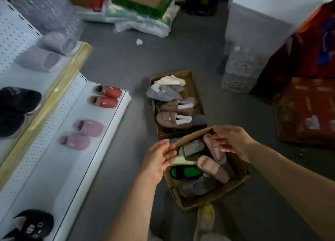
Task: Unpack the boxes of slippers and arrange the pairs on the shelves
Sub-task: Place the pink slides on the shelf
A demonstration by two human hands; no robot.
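Slipper boxes [204, 170] on grey floor [117, 63] beside white shelves [54, 150], both hands [159, 159] pinching box rim.

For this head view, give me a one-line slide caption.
Both hands, left hand and right hand, reach into the near box of slippers beside half-stocked shelves.

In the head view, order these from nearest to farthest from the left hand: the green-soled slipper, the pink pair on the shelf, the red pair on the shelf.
From the left hand:
1. Green-soled slipper, in the near box just right of the hand.
2. Pink pair, on the lower shelf, to the left.
3. Red pair, farther up the same shelf.
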